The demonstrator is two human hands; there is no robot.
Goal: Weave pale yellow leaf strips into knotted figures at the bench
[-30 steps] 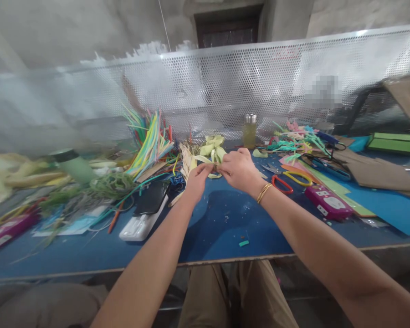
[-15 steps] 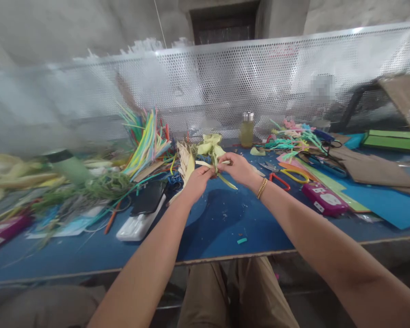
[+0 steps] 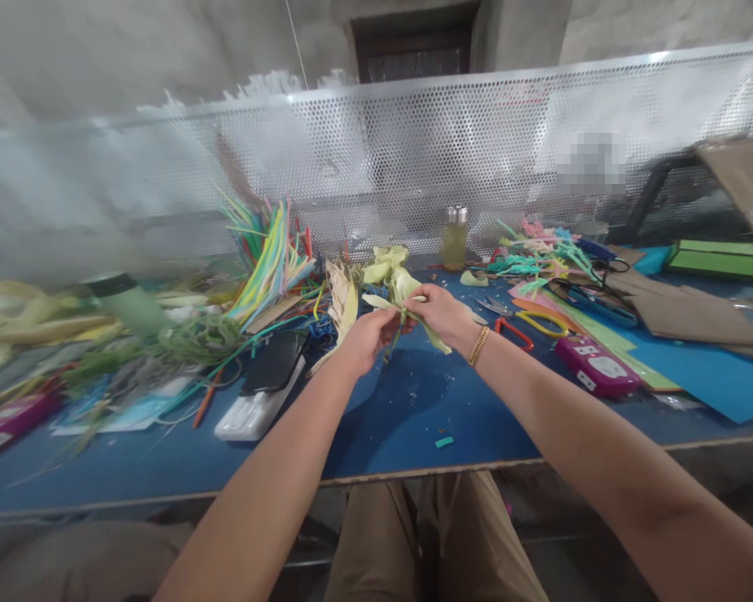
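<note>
Both my hands meet over the middle of the blue table (image 3: 402, 418). My left hand (image 3: 369, 335) is closed around the lower end of a small bunch of pale yellow-green leaf strips (image 3: 402, 288). My right hand (image 3: 443, 313), with a gold bracelet at the wrist, pinches the same bunch from the right, and one strip hangs down past its fingers. A heap of pale husk strips (image 3: 344, 299) lies just behind my hands.
A bundle of coloured strips (image 3: 269, 259) fans out at the back left, beside a black phone (image 3: 274, 361) on a white box. Scissors (image 3: 514, 322), a pink case (image 3: 596, 368), a small bottle (image 3: 455, 238) and paper sheets lie right. A perforated metal screen (image 3: 414, 159) closes the back.
My hands have drawn slightly toward me and lifted the leaf bunch off the heap. A strip now hangs below my right hand. The view has shifted a little.
</note>
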